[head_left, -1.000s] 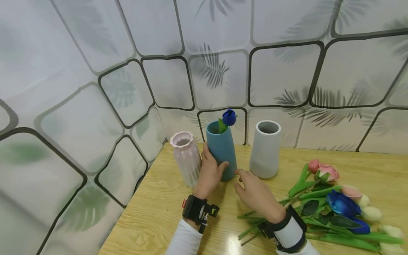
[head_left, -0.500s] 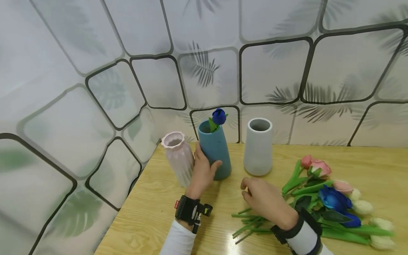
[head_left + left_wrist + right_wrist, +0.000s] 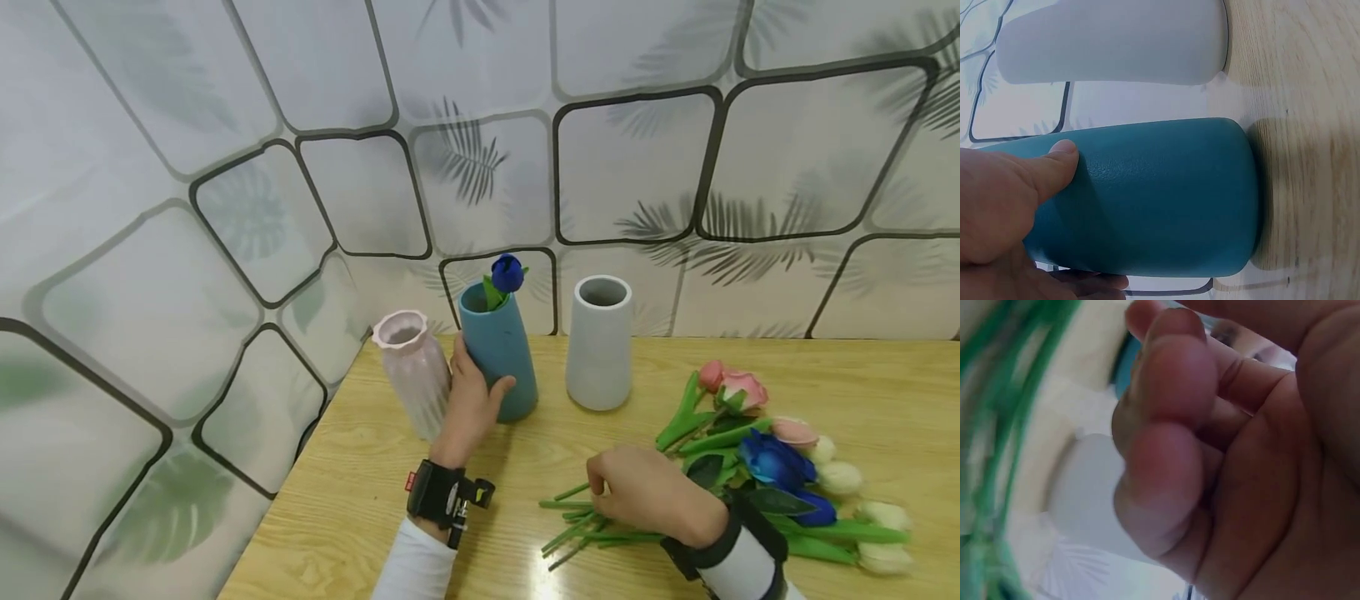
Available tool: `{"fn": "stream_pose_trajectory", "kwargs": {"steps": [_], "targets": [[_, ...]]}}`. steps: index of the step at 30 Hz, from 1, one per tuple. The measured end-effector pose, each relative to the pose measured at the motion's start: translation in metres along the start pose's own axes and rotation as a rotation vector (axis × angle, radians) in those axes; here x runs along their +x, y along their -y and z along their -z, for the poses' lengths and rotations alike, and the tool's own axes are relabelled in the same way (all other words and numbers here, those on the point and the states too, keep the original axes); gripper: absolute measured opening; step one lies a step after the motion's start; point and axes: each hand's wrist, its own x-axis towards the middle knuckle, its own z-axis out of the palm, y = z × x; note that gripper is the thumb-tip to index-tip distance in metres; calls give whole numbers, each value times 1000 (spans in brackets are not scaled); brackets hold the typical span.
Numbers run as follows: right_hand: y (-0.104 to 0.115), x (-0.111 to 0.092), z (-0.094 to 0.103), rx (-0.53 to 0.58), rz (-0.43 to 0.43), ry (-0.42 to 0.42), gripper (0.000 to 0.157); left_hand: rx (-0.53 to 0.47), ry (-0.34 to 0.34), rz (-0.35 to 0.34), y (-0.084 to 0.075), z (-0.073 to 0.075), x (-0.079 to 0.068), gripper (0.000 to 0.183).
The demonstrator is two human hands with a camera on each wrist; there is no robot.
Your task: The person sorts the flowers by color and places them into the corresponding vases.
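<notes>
A gap is left between blue vase [image 3: 501, 354] and white vase [image 3: 600, 358]. Blue vase's left side is blocked by left hand [image 3: 470, 407] and pink vase [image 3: 414, 379].

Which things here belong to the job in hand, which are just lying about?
Likely in the job:
teal vase, gripped by the left hand
blue tulip, standing in it
loose flowers, right hand by their stems

Apparently idle:
pink fluted vase
white vase; no flowers showing in either
</notes>
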Motion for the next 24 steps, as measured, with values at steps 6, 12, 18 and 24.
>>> {"fn": "stream_pose_trajectory", "kwargs": {"steps": [6,12,18,24], "targets": [[-8,-2,-11,-15,-41,9,20,6,-11,-6,-2,2,1,96],[-11,-3,-15,-54,73,-52,24,13,-9,-3,-1,3,0,95],[-10,-4,-13,-52,89,-106,16,22,-23,-15,0,1,0,94],[-4,-4,-11,37,40,-218,4,26,-12,-22,1,-1,0,95]]}}
